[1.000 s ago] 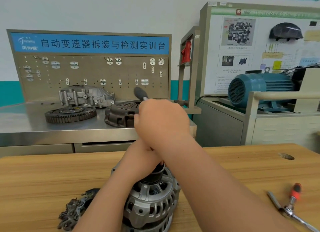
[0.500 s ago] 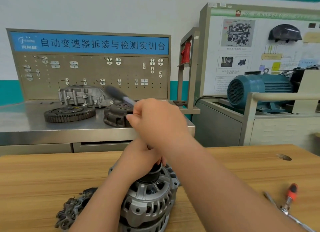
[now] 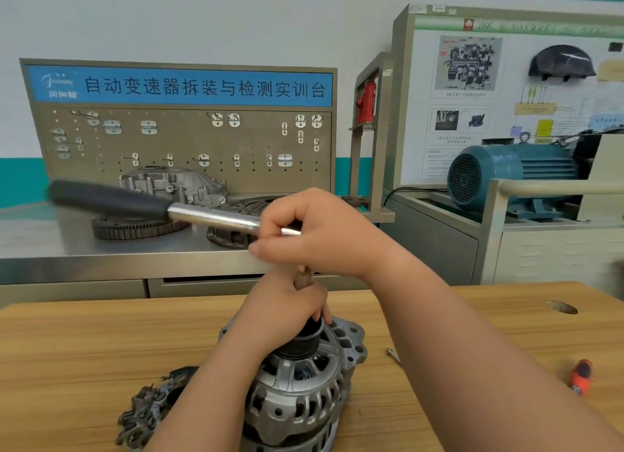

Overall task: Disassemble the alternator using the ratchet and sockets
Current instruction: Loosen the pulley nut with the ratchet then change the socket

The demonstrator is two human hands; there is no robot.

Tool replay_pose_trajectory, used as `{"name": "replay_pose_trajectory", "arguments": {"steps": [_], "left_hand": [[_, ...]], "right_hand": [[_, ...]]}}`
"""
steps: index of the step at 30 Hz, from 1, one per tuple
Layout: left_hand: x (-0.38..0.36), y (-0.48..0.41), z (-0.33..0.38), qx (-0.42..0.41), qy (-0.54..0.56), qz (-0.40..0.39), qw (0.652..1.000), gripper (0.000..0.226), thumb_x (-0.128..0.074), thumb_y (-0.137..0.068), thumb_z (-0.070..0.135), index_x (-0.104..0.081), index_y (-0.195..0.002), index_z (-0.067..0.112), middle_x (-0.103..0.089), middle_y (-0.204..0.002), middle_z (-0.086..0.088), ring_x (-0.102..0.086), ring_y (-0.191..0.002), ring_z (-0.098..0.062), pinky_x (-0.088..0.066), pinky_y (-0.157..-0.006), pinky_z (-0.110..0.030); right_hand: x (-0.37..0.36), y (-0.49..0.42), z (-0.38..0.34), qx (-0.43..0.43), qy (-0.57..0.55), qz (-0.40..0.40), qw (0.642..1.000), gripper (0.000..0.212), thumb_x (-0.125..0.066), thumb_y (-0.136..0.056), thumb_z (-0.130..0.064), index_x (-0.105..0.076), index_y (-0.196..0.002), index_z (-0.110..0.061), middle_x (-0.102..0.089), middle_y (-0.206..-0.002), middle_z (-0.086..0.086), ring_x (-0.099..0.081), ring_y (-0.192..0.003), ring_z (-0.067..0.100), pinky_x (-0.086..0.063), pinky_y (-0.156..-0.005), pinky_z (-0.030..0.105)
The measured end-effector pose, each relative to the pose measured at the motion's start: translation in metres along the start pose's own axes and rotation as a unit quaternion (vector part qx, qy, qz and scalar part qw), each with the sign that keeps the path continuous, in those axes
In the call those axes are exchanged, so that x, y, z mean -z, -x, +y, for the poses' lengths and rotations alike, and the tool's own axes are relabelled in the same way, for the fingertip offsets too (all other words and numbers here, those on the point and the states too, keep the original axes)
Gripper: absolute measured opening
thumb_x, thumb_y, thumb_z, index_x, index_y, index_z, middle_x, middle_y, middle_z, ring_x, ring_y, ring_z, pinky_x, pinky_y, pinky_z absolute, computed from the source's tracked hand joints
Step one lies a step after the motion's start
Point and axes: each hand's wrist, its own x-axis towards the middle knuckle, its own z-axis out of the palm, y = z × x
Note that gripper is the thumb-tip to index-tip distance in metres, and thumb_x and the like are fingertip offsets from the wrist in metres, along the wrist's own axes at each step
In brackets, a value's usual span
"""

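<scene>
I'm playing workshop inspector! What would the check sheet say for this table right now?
Surface: wooden table, with a dark knot at the far right.
Job's things: alternator stands on the table with its black pulley on top; ratchet is above it, handle pointing left.
Clutter: dark metal part lies left of the alternator; orange-handled tool and small metal piece lie to its right.
Hands: right hand grips the ratchet's shaft; left hand grips the black pulley.
Cables: black cable near the blue motor, off the table.
Surroundings: steel bench with a gear ring on it; pegboard behind.
</scene>
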Motion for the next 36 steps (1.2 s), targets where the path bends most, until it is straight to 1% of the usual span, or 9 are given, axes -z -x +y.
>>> {"name": "replay_pose_trajectory", "arguments": {"steps": [4, 8, 13, 15, 18, 23, 28, 33, 36], "left_hand": [[0.000, 0.000, 0.005, -0.005, -0.041, 0.015, 0.999, 0.057, -0.048, -0.087, 0.004, -0.050, -0.033, 0.023, -0.057, -0.042, 0.019, -0.046, -0.041, 0.000, -0.030, -0.039, -0.012], [-0.001, 0.001, 0.004, -0.018, -0.088, 0.064, 0.994, 0.049, -0.046, -0.083, -0.001, -0.034, -0.039, 0.018, -0.042, -0.032, 0.011, -0.035, -0.044, -0.011, -0.032, -0.043, -0.009], [-0.002, 0.000, 0.001, -0.020, -0.006, 0.004, 1.000, 0.023, -0.057, -0.081, 0.005, -0.055, -0.059, 0.004, -0.063, -0.052, -0.002, -0.056, -0.046, 0.003, -0.037, -0.050, -0.016], [-0.001, -0.001, -0.003, -0.006, 0.007, -0.008, 1.000, 0.023, -0.059, -0.083, 0.006, -0.056, -0.060, 0.002, -0.070, -0.066, -0.008, -0.061, -0.053, 0.002, -0.039, -0.058, -0.023], [-0.001, -0.002, -0.004, -0.002, 0.016, -0.008, 1.000, 0.031, -0.058, -0.085, 0.005, -0.053, -0.054, 0.009, -0.072, -0.068, -0.008, -0.061, -0.053, 0.003, -0.038, -0.056, -0.014], [-0.002, 0.001, 0.002, -0.021, -0.019, 0.014, 0.999, 0.042, -0.052, -0.085, 0.004, -0.053, -0.046, 0.017, -0.065, -0.050, 0.010, -0.050, -0.043, 0.003, -0.034, -0.045, -0.013], [-0.001, 0.002, 0.005, -0.022, -0.054, 0.067, 0.996, 0.045, -0.046, -0.081, 0.002, -0.037, -0.042, 0.023, -0.040, -0.039, 0.007, -0.039, -0.039, 0.000, -0.030, -0.042, -0.009], [-0.001, 0.001, 0.000, -0.015, 0.005, 0.001, 1.000, 0.026, -0.059, -0.080, 0.010, -0.056, -0.056, 0.000, -0.061, -0.048, 0.006, -0.052, -0.043, 0.003, -0.035, -0.045, -0.012], [0.000, -0.001, -0.003, -0.014, 0.023, -0.009, 1.000, 0.028, -0.060, -0.082, 0.008, -0.056, -0.054, 0.008, -0.071, -0.063, -0.003, -0.056, -0.048, 0.003, -0.037, -0.049, -0.010]], "right_hand": [[-0.017, -0.005, -0.001, -0.124, 0.167, 0.122, 0.971, 0.030, -0.057, -0.095, -0.031, -0.049, -0.067, -0.022, -0.055, -0.069, -0.005, -0.052, -0.066, 0.014, -0.042, -0.061, 0.031], [-0.028, -0.012, -0.003, -0.152, 0.319, 0.145, 0.924, 0.013, -0.048, -0.096, -0.024, -0.043, -0.084, -0.020, -0.046, -0.074, 0.000, -0.049, -0.075, 0.025, -0.032, -0.055, 0.031], [-0.009, -0.005, -0.003, -0.078, 0.170, 0.052, 0.981, 0.029, -0.059, -0.079, -0.012, -0.041, -0.057, -0.020, -0.044, -0.058, -0.001, -0.043, -0.062, 0.016, -0.038, -0.057, 0.032], [0.001, -0.001, -0.002, -0.031, 0.048, -0.006, 0.998, 0.027, -0.062, -0.076, -0.001, -0.047, -0.057, -0.014, -0.050, -0.064, 0.010, -0.052, -0.066, 0.026, -0.048, -0.064, 0.043], [0.007, 0.001, 0.002, 0.001, -0.038, -0.030, 0.999, 0.038, -0.062, -0.077, 0.009, -0.050, -0.054, -0.018, -0.054, -0.067, 0.009, -0.062, -0.085, 0.042, -0.052, -0.073, 0.053], [-0.010, -0.001, 0.002, -0.059, 0.094, 0.083, 0.990, 0.032, -0.063, -0.083, -0.015, -0.047, -0.057, -0.022, -0.054, -0.064, -0.004, -0.055, -0.069, 0.018, -0.050, -0.067, 0.035], [-0.027, -0.010, -0.004, -0.124, 0.292, 0.151, 0.936, 0.015, -0.051, -0.092, -0.021, -0.045, -0.079, -0.021, -0.042, -0.065, -0.002, -0.052, -0.072, 0.024, -0.034, -0.051, 0.028], [-0.009, -0.006, -0.002, -0.086, 0.180, 0.065, 0.978, 0.027, -0.061, -0.081, -0.016, -0.045, -0.059, -0.021, -0.047, -0.059, -0.006, -0.047, -0.064, 0.014, -0.042, -0.061, 0.031], [-0.001, -0.004, -0.002, -0.004, 0.075, -0.013, 0.997, 0.028, -0.066, -0.080, -0.005, -0.050, -0.059, -0.015, -0.053, -0.064, 0.004, -0.051, -0.068, 0.024, -0.048, -0.072, 0.039]]}}
